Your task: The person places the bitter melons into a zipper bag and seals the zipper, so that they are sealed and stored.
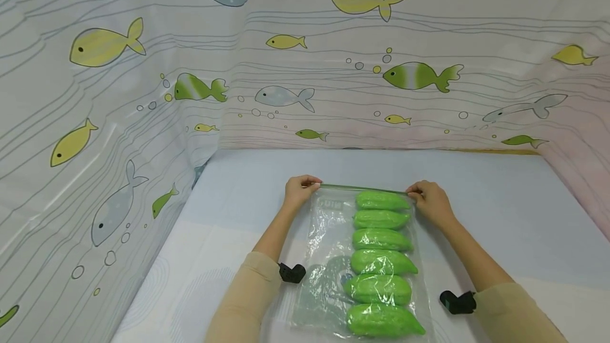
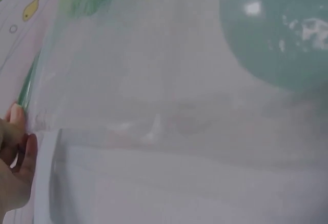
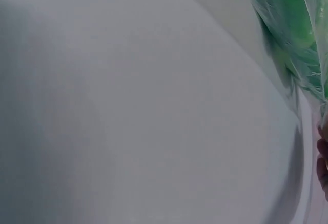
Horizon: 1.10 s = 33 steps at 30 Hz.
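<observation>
A clear zip bag (image 1: 329, 242) lies on the table with its green zip strip (image 1: 364, 189) at the far edge. Inside, several glossy green, tapered vegetable-like pieces (image 1: 381, 262) form a column along its right half; the left half holds none. My left hand (image 1: 301, 193) pinches the left end of the strip between thumb and fingers, as the left wrist view also shows of that hand (image 2: 18, 165). At the strip's right end, my right hand (image 1: 431, 204) pinches the other corner. Only the fingers of the right hand (image 3: 323, 157) enter the right wrist view, at its edge.
The pale tabletop (image 1: 229, 195) extends around the bag. Behind and to the left hangs a curtain (image 1: 295, 73) printed with fish and wavy lines. Black wrist cameras sit by the left sleeve (image 1: 250, 287) and the right sleeve (image 1: 512, 311).
</observation>
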Available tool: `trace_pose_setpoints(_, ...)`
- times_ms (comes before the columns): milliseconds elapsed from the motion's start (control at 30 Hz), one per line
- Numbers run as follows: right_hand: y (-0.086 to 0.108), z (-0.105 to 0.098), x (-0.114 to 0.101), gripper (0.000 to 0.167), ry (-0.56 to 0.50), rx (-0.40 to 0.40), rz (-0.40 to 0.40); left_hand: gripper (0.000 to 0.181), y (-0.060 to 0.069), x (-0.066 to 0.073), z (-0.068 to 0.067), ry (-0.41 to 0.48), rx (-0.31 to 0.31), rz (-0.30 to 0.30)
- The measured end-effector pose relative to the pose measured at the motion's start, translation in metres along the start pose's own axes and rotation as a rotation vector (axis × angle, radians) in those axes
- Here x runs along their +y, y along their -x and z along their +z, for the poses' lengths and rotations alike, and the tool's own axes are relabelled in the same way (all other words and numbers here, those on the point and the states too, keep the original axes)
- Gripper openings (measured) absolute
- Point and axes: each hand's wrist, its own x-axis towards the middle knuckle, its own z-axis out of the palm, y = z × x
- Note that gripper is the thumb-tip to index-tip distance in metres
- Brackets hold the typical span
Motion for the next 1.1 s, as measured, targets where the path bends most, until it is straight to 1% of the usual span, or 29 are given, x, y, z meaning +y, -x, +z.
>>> trace_pose_setpoints(67,0.001,0.002,0.002,0.004,0.009,0.031,-0.038,0.007,0.0,-0.002,0.0,0.006,0.001,0.016)
trace_pose_setpoints(167,0.002,0.003,0.003,0.003,0.025,0.072,-0.076,0.007,0.001,-0.005,0.0,0.02,-0.014,0.046)
trace_pose_setpoints(267,0.003,0.001,0.005,0.003,0.036,0.086,-0.078,0.008,0.002,-0.006,-0.001,0.03,-0.042,0.066)
trace_pose_setpoints(400,0.003,-0.004,0.004,0.004,0.033,0.06,-0.056,0.011,0.001,-0.006,-0.002,0.048,-0.065,0.1)
trace_pose_setpoints(567,0.002,-0.007,0.004,0.006,0.037,0.022,-0.042,0.017,0.0,-0.01,-0.005,0.035,-0.065,0.132)
trace_pose_setpoints(600,0.002,-0.007,0.004,0.006,0.04,0.018,-0.042,0.018,0.0,-0.011,-0.005,0.029,-0.065,0.128)
trace_pose_setpoints(700,0.001,-0.006,0.004,0.006,0.042,0.012,-0.04,0.018,0.001,-0.012,-0.007,-0.013,-0.057,0.13)
trace_pose_setpoints(767,0.001,-0.006,0.004,0.006,0.043,0.011,-0.042,0.016,0.001,-0.013,-0.008,-0.058,-0.056,0.135)
trace_pose_setpoints(867,0.002,-0.007,0.003,0.007,0.051,0.007,-0.066,0.013,0.002,-0.011,-0.01,-0.169,-0.051,0.147)
trace_pose_setpoints(967,0.002,-0.009,0.002,0.007,0.061,-0.007,-0.083,0.015,0.004,-0.01,-0.011,-0.283,-0.063,0.158)
trace_pose_setpoints(1033,0.002,-0.01,0.001,0.008,0.065,-0.022,-0.084,0.017,0.004,-0.009,-0.012,-0.338,-0.076,0.162)
trace_pose_setpoints(1100,0.001,-0.01,0.001,0.008,0.066,-0.041,-0.074,0.018,0.005,-0.008,-0.012,-0.368,-0.087,0.165)
